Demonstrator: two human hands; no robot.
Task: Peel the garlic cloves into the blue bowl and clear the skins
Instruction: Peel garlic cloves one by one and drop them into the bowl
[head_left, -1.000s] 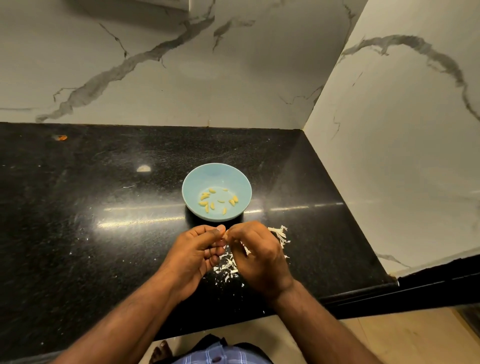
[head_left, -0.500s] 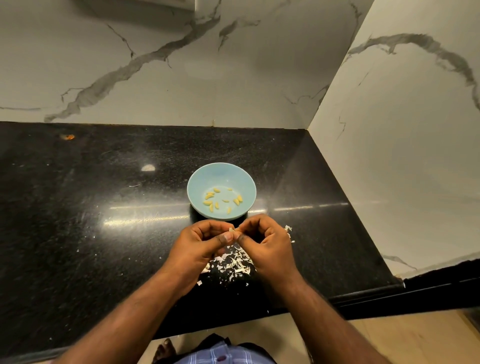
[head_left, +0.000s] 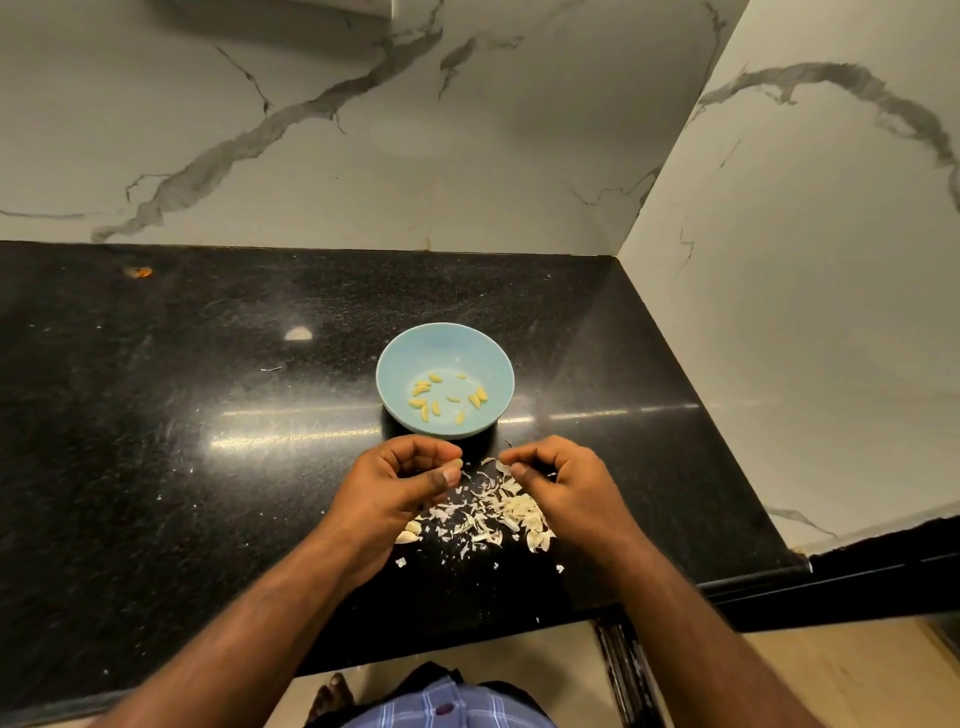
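The blue bowl (head_left: 445, 347) stands on the black counter with several yellowish peeled cloves (head_left: 425, 401) inside. Just in front of it, my left hand (head_left: 400, 483) pinches a small garlic clove (head_left: 455, 464) between thumb and fingers. My right hand (head_left: 558, 486) hovers a short way to the right, fingers curled with thumb and forefinger pinched together; whether a scrap of skin is between them I cannot make out. A heap of white garlic skins (head_left: 485, 512) lies on the counter under and between both hands.
The black counter (head_left: 156, 441) runs left, with marble walls at the back and right. Its front edge is close to my body. A small orange speck (head_left: 139, 271) lies at the far left back.
My hands, joined on the clove earlier, have pulled apart. The left keeps the clove, the right has moved to the right. More of the skin heap shows.
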